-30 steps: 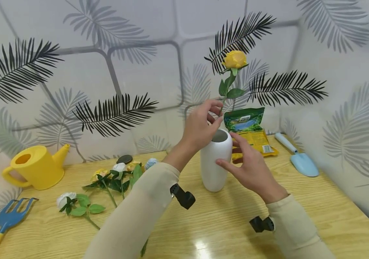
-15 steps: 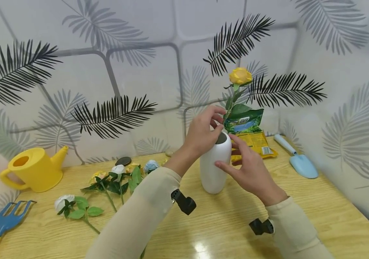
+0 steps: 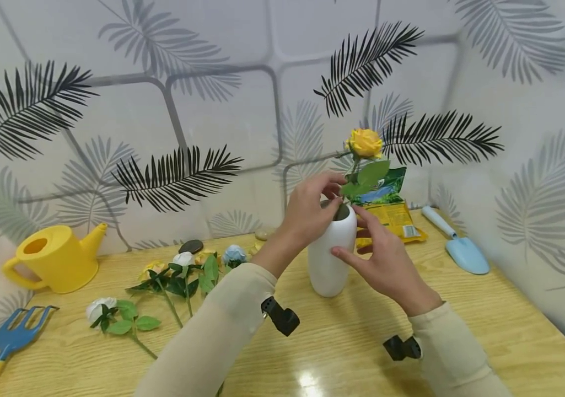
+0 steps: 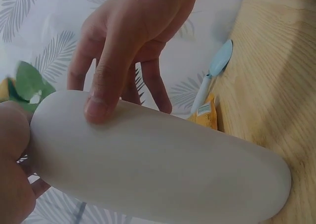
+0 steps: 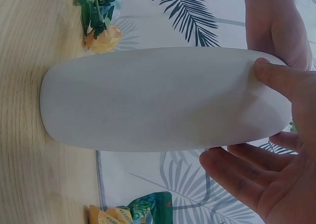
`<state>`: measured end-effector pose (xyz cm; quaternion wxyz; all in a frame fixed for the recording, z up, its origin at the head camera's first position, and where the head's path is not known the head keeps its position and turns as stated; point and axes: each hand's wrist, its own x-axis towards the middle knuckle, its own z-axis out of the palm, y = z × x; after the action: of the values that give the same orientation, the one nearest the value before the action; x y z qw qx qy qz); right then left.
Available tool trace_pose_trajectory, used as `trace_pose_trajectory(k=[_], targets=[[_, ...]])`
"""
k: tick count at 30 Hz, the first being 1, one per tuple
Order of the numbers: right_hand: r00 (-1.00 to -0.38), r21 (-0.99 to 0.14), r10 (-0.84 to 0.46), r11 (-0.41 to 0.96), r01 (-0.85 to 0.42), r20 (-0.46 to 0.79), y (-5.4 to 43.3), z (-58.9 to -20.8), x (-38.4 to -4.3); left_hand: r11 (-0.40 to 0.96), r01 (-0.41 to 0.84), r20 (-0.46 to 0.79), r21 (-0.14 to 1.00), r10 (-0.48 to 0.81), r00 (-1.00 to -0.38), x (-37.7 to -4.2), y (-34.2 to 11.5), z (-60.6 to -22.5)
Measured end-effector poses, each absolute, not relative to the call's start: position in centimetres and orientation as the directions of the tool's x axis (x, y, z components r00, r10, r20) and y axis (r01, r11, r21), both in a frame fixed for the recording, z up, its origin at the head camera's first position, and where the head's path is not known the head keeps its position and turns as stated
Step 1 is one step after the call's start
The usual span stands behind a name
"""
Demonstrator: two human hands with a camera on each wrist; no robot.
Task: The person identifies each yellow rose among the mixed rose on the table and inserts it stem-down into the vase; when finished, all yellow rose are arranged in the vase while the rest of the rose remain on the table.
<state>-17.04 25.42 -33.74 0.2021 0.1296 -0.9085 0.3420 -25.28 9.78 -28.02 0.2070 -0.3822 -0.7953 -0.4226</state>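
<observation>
Far left there's a garden fork [image 3: 16, 334] lying on the wooden table [image 3: 356, 358], blue tines pointing toward the back, yellow handle toward the front. Just behind it is a yellow watering can [image 3: 59, 264], upright, spout to the right. Next along, a white flower [image 3: 101, 310] lies on its own, then a loose bunch of flowers [image 3: 183, 259], yellow, white and pale blue, stems toward the front, with a dark stone [image 3: 191, 246] right behind.

Around the middle, the left hand [image 3: 310, 210] reaches in over the vase's mouth, thumb and fingers pinching the stem of a yellow rose [image 3: 365, 143]. The bloom is above the vase, leaning a bit right. The lower stem is blocked from sight, so I can't tell how deep it goes.

The white vase [image 3: 332, 259] stands upright on the table. The right hand [image 3: 385, 260] holds it from the right side near the top: thumb pressed on the near face, the other fingers spread apart around the far side.

Just behind that hand there's a green and yellow packet [image 3: 388, 218] against the wall [image 3: 213, 127], and farther right a pale blue trowel [image 3: 467, 255], blade toward the front.
</observation>
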Motion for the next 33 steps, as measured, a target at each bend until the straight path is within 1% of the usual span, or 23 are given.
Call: trace_pose_trajectory(k=[3,10,16,23,27,33], targets=[[-0.883,-0.571,-0.097,0.729,-0.378,0.460,25.5,-33.7,-17.2,0.341,0.801,0.680,0.492,0.425,-0.598,-25.3,9.7,-28.3],[-0.878,-0.576,-0.097,0.720,-0.387,0.468,25.5,-33.7,-17.2,0.297,0.815,0.692,0.497,0.432,-0.579,-25.4,9.2,-28.8],[-0.880,-0.578,-0.103,0.717,-0.389,0.464,25.5,-33.7,-17.1,0.267,0.803,0.666,0.533,0.453,-0.592,-25.6,8.4,-28.9],[-0.894,-0.601,-0.090,0.710,-0.367,0.439,25.3,-33.6,-17.2,0.251,0.811,0.673,0.529,0.458,-0.581,-25.6,6.9,-28.5],[-0.905,-0.611,-0.086,0.710,-0.350,0.417,25.2,-33.6,-17.2,0.255,0.800,0.668,0.543,0.447,-0.595,-25.5,5.9,-28.3],[-0.906,-0.612,-0.080,0.712,-0.344,0.416,25.1,-33.7,-17.1,0.288,0.796,0.660,0.532,0.448,-0.603,-25.3,4.4,-28.1]])
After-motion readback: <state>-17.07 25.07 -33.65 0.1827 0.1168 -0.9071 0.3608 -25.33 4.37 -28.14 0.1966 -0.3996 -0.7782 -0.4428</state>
